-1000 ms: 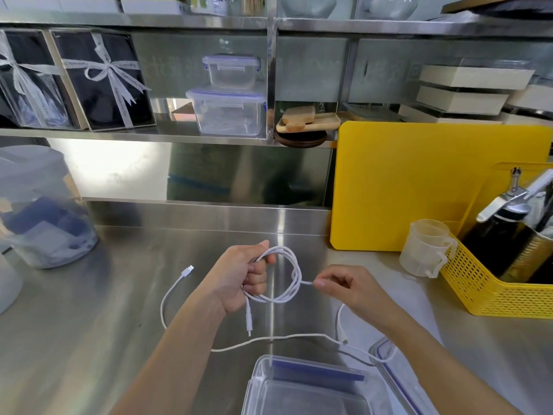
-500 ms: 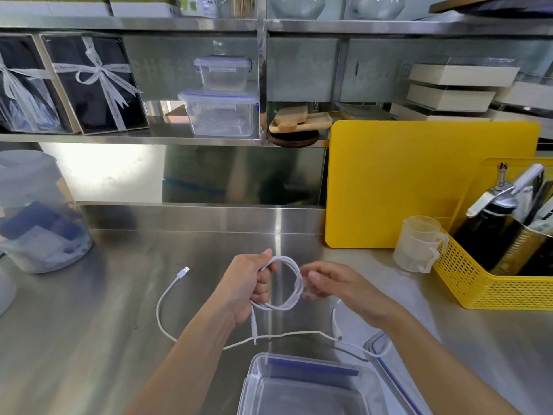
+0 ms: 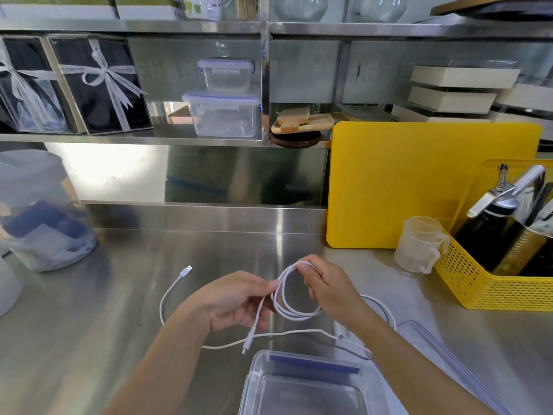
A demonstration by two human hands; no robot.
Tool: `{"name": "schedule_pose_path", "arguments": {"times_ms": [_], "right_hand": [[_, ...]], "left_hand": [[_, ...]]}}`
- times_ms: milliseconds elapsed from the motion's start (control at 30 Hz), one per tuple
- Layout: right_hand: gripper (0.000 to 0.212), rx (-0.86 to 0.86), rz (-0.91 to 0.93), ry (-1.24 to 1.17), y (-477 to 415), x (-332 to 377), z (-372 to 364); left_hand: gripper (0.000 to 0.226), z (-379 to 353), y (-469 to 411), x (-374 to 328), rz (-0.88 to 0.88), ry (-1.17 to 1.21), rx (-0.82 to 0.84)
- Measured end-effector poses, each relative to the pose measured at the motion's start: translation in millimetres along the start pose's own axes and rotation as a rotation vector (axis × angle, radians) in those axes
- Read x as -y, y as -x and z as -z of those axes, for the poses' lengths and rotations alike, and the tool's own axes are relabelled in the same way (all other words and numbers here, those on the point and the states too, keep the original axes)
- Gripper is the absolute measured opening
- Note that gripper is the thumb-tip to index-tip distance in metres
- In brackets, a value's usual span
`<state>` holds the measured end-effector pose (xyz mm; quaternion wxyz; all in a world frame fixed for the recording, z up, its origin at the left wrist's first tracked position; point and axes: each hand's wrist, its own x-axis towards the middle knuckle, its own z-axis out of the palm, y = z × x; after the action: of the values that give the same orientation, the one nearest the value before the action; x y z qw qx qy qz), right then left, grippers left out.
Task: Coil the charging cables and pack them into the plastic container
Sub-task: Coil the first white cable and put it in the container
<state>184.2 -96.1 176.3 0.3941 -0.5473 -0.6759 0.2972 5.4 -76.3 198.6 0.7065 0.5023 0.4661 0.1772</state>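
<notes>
A big shiny steel table (image 3: 89,339) lies under both hands. Just below the hands, close to the person, sits the clear plastic container (image 3: 302,384). It is open and looks empty. Its lid (image 3: 434,348) lies beside it, under the right arm.

The white cable (image 3: 287,301) is thin, soft and light. It bends easily, so it may spring out of its loops if let go. It is best held where the loops cross, with all the rounds pinched together. A few loops hang between the two hands. The loose part trails on the table to the left of the hands and ends in a plug (image 3: 186,271). Another plug (image 3: 247,344) dangles below the left hand.

The left hand (image 3: 236,301) is curled, and its fingertips pinch the left side of the loops. The right hand (image 3: 329,290) is closed around the top and right side of the loops.
</notes>
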Motion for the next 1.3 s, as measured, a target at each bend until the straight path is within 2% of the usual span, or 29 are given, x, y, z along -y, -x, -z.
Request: {"name": "schedule_pose_path", "arguments": {"times_ms": [67,167,233,333,400,433,500,567,633,700,833,933,1067,1167,1233,1300], "right_hand": [[0.018,0.055,0.046,0.145,1,1,0],[0.025,0.094,0.093,0.321,3,-6,1],[0.027,0.086,0.099,0.359,7,-8,1],[0.027,0.022,0.096,0.313,7,-6,1],[0.025,0.005,0.078,0.268,5,-6,0],[0.025,0.013,0.074,0.264,5,-6,0],[0.026,0.036,0.063,0.249,5,-7,0],[0.026,0.022,0.064,0.221,7,-8,0],[0.024,0.007,0.066,0.194,10,-9,2],[0.021,0.017,0.072,0.191,11,-10,3],[0.024,0.043,0.073,0.265,12,-7,0],[0.028,0.064,0.117,0.386,17,-2,-7],[0.025,-0.008,0.338,0.498,16,-2,-12],[0.016,-0.096,0.476,0.536,11,-12,-9],[0.014,-0.112,0.457,0.496,13,-13,-9],[0.013,-0.077,0.425,0.431,14,-15,-11]], "left_hand": [[0.031,5,1,2,-0.017,-0.071,-0.055],[0.028,14,0,2,-0.028,-0.086,-0.152],[0.026,16,0,3,-0.035,0.013,-0.120],[0.012,9,0,12,-0.066,0.163,0.030],[0.026,-1,-5,23,-0.082,0.388,0.134],[0.029,-7,-7,27,-0.092,0.503,0.151],[0.021,-19,-11,29,-0.129,0.615,0.098],[0.013,-30,-13,25,-0.199,0.521,-0.065],[0.034,-36,-16,24,-0.289,0.371,-0.207],[0.043,-40,-15,23,-0.346,0.223,-0.314],[0.034,-49,-16,24,-0.395,-0.280,-0.609],[0.032,-54,-20,30,-0.451,-0.396,-0.718],[0.019,-54,-21,35,-0.493,-0.225,-0.824],[0.040,-47,-22,39,-0.444,-0.163,-0.925],[0.045,-38,-25,41,-0.342,0.065,-0.822],[0.025,-33,-27,41,-0.268,0.320,-0.614]]}}
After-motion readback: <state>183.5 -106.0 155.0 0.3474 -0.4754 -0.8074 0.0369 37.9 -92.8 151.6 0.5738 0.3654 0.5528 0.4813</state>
